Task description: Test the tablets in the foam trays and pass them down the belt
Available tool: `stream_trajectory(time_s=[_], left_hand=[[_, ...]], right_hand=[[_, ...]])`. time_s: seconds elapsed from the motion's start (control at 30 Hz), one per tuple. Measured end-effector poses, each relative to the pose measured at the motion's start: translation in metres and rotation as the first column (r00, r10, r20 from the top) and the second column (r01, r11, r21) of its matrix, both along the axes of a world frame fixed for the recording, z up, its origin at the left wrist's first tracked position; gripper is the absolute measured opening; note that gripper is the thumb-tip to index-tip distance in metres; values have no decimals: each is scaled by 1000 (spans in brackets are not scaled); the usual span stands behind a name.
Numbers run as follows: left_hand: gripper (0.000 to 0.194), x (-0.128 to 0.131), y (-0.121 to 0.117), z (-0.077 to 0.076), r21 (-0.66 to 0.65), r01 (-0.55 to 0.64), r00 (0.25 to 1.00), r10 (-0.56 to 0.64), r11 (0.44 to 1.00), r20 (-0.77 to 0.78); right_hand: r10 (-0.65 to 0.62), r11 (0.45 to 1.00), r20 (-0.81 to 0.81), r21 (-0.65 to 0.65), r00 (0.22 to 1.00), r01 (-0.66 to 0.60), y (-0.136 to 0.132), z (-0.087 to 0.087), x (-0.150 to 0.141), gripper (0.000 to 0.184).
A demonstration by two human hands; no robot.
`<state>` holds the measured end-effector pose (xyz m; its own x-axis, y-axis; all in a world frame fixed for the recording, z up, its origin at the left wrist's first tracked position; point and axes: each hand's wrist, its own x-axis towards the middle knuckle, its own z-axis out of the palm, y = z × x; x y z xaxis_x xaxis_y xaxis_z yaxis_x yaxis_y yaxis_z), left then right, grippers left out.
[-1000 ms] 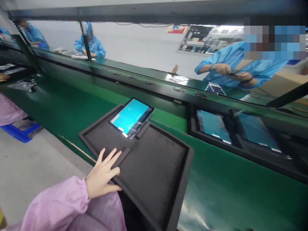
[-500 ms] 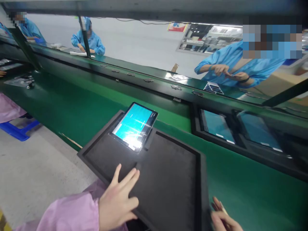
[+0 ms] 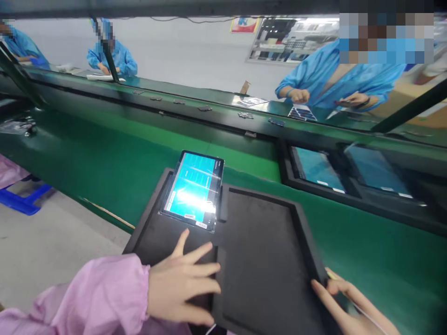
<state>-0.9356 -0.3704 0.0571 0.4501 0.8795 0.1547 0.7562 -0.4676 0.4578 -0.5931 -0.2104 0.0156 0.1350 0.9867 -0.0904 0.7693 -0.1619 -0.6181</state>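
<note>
A black foam tray (image 3: 258,251) with two recesses lies tilted in front of me. At its far left a tablet (image 3: 195,190) with a lit blue screen and clear film rests partly over the rim. My left hand (image 3: 188,284), in a pink sleeve, is spread open above the tray's left recess, below the tablet. My right hand (image 3: 349,302) grips the tray's right edge, thumb on the rim. A thin white cable (image 3: 370,318) runs along this hand, with a yellowish tip (image 3: 331,274) by the fingers.
Another black tray (image 3: 363,214) with two tablets stands at the right on the green bench (image 3: 87,153). Small dark parts (image 3: 246,115) line the ledge behind. Across it, a person in blue (image 3: 324,79) handles things near a label sheet (image 3: 302,113). A blue stool (image 3: 26,197) is at left.
The tray and tablet have turned slightly counter-clockwise in view. My left hand has spread its fingers and shifted right. My right hand has come onto the tray's edge. The opposite person's hands have parted.
</note>
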Motion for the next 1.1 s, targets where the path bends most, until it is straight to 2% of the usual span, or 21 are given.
stream_trajectory(time_s=[0.03, 0.1, 0.2, 0.27, 0.3, 0.47, 0.63, 0.8, 0.97, 1.1], left_hand=[[39, -11, 8, 3, 21, -33, 999, 33, 999, -2], [36, -35, 26, 7, 128, -184, 980, 191, 975, -46], [42, -66, 50, 6, 319, -434, 858, 494, 843, -139], [51, -76, 62, 0, 367, -512, 768, 605, 777, -210], [54, -78, 67, -4, 366, -526, 741, 625, 768, -246], [54, -74, 78, -17, 329, -487, 742, 582, 809, -334], [53, -73, 75, -17, 299, -451, 787, 533, 841, -311], [50, -71, 70, -19, 281, -360, 849, 437, 890, -296], [47, -68, 69, -18, 257, -280, 894, 349, 925, -282], [52, -69, 69, -20, 273, -288, 889, 363, 918, -280]], right_hand=[[2, 1000, -25, -9, 1000, -2, 7, 3, -2, 52], [-8, 1000, -78, -17, 997, 6, 15, 4, -3, 51], [-29, 1000, -132, -10, 991, 28, 17, 0, -1, 50], [-31, 999, -136, 4, 990, 31, 14, -4, 1, 50], [-27, 999, -133, 14, 991, 29, 14, -6, 3, 50], [-18, 999, -139, 29, 990, 22, 14, -9, 8, 50], [-43, 999, -149, -9, 988, 43, 14, -2, 2, 50], [-75, 997, -122, -44, 990, 70, 13, 5, -3, 50], [-58, 998, -124, -15, 991, 57, 13, -6, 5, 51], [12, 996, -99, 91, 995, -3, 16, -18, 12, 50]])
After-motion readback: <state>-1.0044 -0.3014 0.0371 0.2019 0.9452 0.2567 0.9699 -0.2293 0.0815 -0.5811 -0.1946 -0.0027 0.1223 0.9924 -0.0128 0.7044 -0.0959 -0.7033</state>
